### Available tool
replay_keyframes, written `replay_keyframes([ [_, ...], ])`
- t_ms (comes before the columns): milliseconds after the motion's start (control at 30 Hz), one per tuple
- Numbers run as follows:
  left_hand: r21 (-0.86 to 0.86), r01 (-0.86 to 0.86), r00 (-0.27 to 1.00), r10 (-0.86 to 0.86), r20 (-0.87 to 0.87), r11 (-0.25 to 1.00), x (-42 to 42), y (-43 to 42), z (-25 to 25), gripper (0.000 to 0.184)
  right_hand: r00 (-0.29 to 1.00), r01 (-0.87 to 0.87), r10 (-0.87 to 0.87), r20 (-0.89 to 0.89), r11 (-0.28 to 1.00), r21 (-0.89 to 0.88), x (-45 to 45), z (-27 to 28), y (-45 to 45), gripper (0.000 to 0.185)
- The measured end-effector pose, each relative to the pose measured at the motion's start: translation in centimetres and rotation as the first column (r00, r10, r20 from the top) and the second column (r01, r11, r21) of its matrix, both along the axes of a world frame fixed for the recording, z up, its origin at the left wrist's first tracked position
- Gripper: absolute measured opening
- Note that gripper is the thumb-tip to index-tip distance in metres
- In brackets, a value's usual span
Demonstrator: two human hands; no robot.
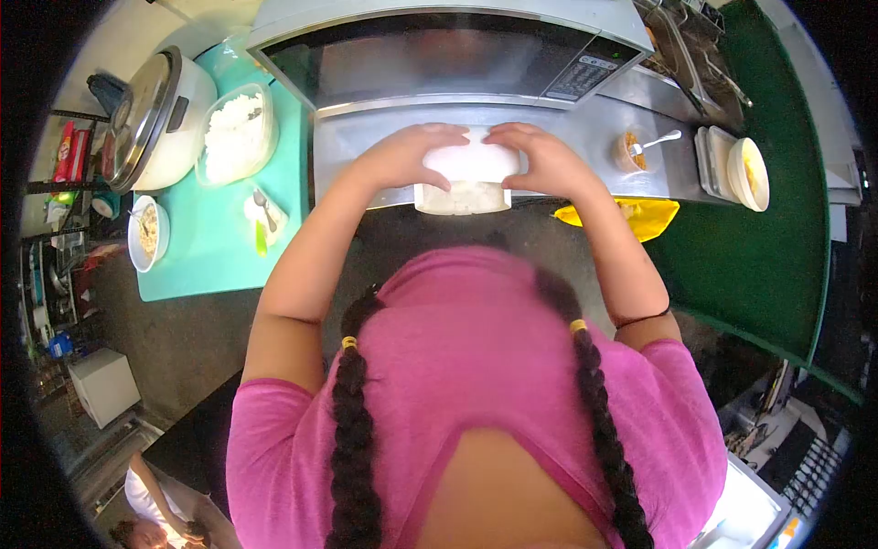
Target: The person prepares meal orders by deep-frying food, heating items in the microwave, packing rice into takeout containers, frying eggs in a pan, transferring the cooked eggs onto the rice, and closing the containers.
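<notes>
A white takeaway box (471, 165) is between my two hands at the edge of the metal counter, in front of the microwave. My left hand (409, 157) curves around its left side, thumb along the near face. On the other side my right hand (547, 159) grips it the same way, with fingers over the top. A paler lower part of the box (463, 198) shows nearest to me; I cannot make out what is inside. To the right of my right hand stands a small cup of brown food (631, 153) with a white plastic spoon (660, 140) in it.
The microwave (439, 59) stands behind the box. At left, a turquoise table (206, 265) bears a rice cooker (174, 119), a tub of rice (240, 135) and a white bowl (149, 233). A yellow packet (651, 219) and stacked containers (718, 163) are at right. Another person (155, 503) is at lower left.
</notes>
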State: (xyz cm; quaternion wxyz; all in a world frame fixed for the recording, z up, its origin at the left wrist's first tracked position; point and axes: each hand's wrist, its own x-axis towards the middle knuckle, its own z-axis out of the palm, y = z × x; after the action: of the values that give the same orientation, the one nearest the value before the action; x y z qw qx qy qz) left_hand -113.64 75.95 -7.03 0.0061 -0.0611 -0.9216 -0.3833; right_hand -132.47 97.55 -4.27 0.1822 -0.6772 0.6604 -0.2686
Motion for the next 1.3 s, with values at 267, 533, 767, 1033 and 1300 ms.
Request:
replay_keyframes([
  [267,-0.24,-0.108,0.994,0.099,-0.046,0.965,0.5,0.5,-0.5,0.082,0.996,0.007,-0.003,-0.088,0.999,0.053,1.1,-2.2,-1.5,0.074],
  [533,-0.278,-0.113,0.994,0.111,-0.024,0.954,0.3,0.8,-0.7,0.069,0.99,0.076,-0.078,-0.121,0.997,-0.021,0.9,-2.2,-0.1,0.07],
  [767,-0.329,-0.129,0.991,0.128,-0.024,0.935,2.6,2.8,-1.2,0.077,0.483,0.442,-0.568,0.666,0.815,0.374,4.2,-12.5,8.1,0.079],
  [1033,-0.477,-0.146,0.986,0.168,0.003,0.867,3.8,4.0,-3.7,0.073,-0.079,0.498,-0.442,0.893,0.759,0.42,9.6,-14.6,6.6,0.068],
  [1300,-0.472,-0.156,0.987,0.153,-0.046,0.868,2.8,2.8,-4.2,0.076,-0.066,0.548,-0.465,0.883,0.722,0.422,8.0,-14.5,5.2,0.04],
])
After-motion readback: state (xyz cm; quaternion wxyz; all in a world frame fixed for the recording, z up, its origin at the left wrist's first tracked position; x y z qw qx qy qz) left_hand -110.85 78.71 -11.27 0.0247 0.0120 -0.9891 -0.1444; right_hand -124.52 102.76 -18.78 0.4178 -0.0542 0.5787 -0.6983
